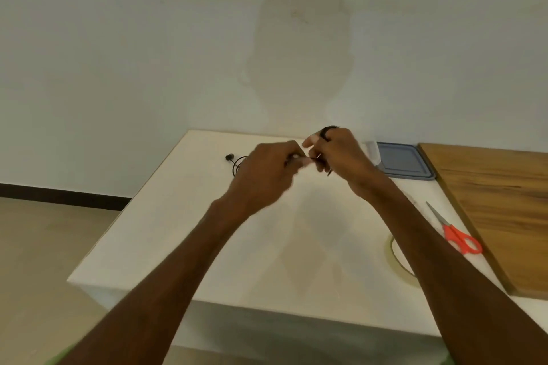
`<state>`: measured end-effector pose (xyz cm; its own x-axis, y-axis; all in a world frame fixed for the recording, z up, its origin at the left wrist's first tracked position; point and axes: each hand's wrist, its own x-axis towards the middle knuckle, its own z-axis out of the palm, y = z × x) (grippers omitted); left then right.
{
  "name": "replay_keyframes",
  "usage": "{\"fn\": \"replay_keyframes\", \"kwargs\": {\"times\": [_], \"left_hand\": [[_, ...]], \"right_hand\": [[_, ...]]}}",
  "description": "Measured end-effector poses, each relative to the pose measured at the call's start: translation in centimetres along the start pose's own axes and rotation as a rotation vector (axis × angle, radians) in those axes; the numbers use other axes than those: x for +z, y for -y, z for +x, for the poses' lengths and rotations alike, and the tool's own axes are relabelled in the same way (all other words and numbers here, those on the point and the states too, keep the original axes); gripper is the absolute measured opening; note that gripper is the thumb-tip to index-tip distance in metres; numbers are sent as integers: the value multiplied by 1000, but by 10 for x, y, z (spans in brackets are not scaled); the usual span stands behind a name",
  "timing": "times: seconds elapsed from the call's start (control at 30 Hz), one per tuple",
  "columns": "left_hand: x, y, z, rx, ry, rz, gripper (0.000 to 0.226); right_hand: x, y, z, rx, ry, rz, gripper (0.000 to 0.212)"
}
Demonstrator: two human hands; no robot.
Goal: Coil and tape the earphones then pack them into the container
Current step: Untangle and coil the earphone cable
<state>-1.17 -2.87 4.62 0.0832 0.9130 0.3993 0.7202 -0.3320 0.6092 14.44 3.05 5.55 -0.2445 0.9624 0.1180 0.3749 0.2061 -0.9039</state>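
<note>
The earphones point(229, 157) are only partly gathered. One bud and a few loose loops of cord lie on the white table point(166, 231) left of centre in the frame, just left of the hands.

The left hand point(267, 170) is at the middle of the frame with its fingers curled in. It seems to pinch the cord at its fingertips, but blur hides the exact grip. Just to its right is the right hand point(339, 154), also curled and almost touching the left. A dark turn of cord point(327, 131) is wrapped over its upper fingers and a short dark end pokes out below the palm. Something pale shows between the two sets of fingertips. Whether it is a strip of tape cannot be told.

Further right, at the table's far edge, sits the container point(403, 161) with a blue-grey lid. It is not clear whether the lid is seated or just lying there. In the lower right of the frame the tape roll point(396, 258) lies flat, half hidden by the right forearm. Red-handled scissors point(458, 235) lie just beyond it, beside a wooden board point(498, 201).

By this view the task is in its first stage. Coiling is under way, with part of the cord on the right hand and part not yet wound. Left to do, as far as can be judged:
- finishing the coil
- binding it with tape
- putting it in the container, where nothing of the earphones shows yet
</note>
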Motion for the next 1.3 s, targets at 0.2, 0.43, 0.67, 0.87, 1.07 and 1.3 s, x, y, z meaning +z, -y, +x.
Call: {"fn": "replay_keyframes", "kwargs": {"times": [0.2,0.43,0.67,0.87,1.07,1.3], "left_hand": [[-19,7,5,-47,-99,-182,17],[-15,9,4,-187,25,-308,22],[18,-4,-7,-70,360,-164,22],[15,-6,-9,70,234,-27,15],[-1,5,3,83,-130,2,15],[-4,8,6,-21,-129,-96,16]], "right_hand": [[4,11,-11,175,575,245,80],[-15,24,-8,128,713,936,49],[-19,20,3,55,317,1214,34],[-7,7,3,-53,-122,316,34],[9,9,-8,10,188,-112,70],[-6,17,-7,198,726,601,59]]}}
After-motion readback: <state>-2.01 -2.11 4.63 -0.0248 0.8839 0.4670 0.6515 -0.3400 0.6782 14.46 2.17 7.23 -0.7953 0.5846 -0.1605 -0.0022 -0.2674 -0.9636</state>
